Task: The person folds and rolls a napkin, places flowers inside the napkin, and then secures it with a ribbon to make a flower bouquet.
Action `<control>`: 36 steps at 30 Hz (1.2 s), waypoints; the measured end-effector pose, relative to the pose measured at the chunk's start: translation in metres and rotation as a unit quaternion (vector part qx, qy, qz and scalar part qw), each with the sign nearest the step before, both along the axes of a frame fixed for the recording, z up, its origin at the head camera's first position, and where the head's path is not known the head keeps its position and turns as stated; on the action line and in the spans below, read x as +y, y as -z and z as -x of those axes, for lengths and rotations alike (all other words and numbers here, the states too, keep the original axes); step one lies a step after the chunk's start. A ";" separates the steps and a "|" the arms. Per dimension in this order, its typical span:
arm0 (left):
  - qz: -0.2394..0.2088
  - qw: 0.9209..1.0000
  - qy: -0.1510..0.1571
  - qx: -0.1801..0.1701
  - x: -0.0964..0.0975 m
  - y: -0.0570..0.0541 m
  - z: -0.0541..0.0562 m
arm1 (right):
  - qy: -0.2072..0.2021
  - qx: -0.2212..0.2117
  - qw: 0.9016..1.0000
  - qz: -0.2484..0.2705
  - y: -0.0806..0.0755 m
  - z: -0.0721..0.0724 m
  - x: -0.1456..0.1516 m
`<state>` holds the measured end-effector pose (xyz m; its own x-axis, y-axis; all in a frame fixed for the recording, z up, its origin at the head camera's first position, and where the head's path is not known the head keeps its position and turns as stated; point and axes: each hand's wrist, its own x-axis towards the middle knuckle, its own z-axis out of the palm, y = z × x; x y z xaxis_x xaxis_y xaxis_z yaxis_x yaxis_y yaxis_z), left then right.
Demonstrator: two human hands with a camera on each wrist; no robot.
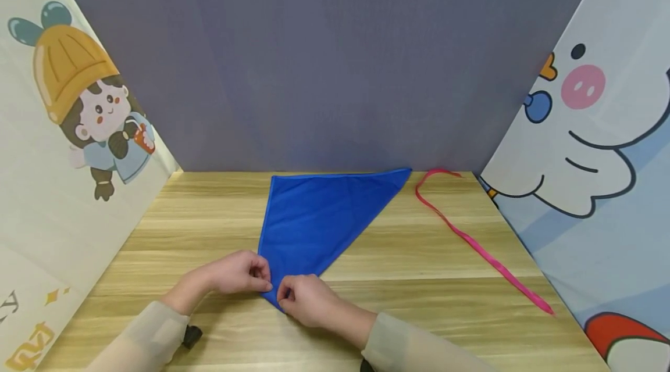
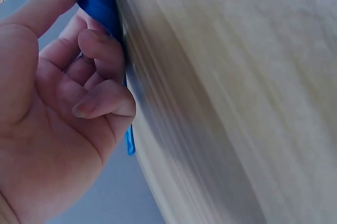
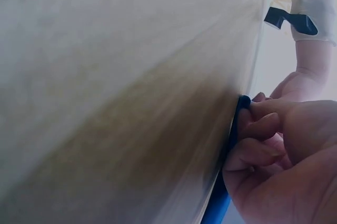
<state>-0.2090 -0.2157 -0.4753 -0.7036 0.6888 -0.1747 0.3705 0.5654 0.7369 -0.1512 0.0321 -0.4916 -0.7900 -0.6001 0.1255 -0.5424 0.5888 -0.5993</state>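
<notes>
Left grip (image 1: 238,272): we clamp near end of blue cloth (image 1: 316,218) | right grip (image 1: 311,302): clamped on it just beside | pink ribbon (image 1: 484,253): apart, on our table (image 1: 209,209)

Left hand (image 2: 68,92), palm toward the viewer, pinching blue cloth (image 2: 100,3) at the thumb tip, other fingers curled; wood-grained table (image 2: 237,77) beside the fingers, grey backdrop (image 2: 116,192) behind the hand.

The head view is softly and evenly lit and quite sharp, with weak shadows on the table (image 1: 188,215). In the left wrist view the table looks pale and blurred, while the left hand (image 2: 63,108) is clearer. The right wrist view is rather dim and hazy, with whitish brightness toward the upper right.
</notes>
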 end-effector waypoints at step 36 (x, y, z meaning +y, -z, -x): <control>-0.024 0.994 0.082 0.066 -0.007 -0.002 0.002 | 0.009 0.038 0.995 -0.091 -0.008 0.000 0.005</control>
